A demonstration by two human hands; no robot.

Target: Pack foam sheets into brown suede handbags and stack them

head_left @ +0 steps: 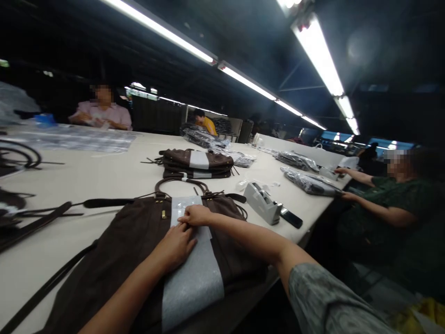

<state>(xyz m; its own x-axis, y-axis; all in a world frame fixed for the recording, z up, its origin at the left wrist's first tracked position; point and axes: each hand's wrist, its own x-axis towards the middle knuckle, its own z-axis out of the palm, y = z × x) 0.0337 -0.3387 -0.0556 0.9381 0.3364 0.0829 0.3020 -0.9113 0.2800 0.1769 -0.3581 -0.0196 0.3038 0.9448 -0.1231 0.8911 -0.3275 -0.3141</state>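
A dark brown handbag lies flat on the table before me, its looped handles pointing away. A whitish paper strip runs down its middle. On that strip rests my left hand, fingers extended and thumb apart. My right hand is closed over the strip's upper part, its fingertips touching the left fingertips. Whatever it pinches is too small to make out. A grey tape dispenser stands to the right of the bag, with a dark phone beside it.
Brown bags with paper bands are stacked beyond mine. Several plastic-wrapped bags lie farther along the white table. Dark straps spread at left. A co-worker in dark green handles a wrapped bag at right; another person sits across.
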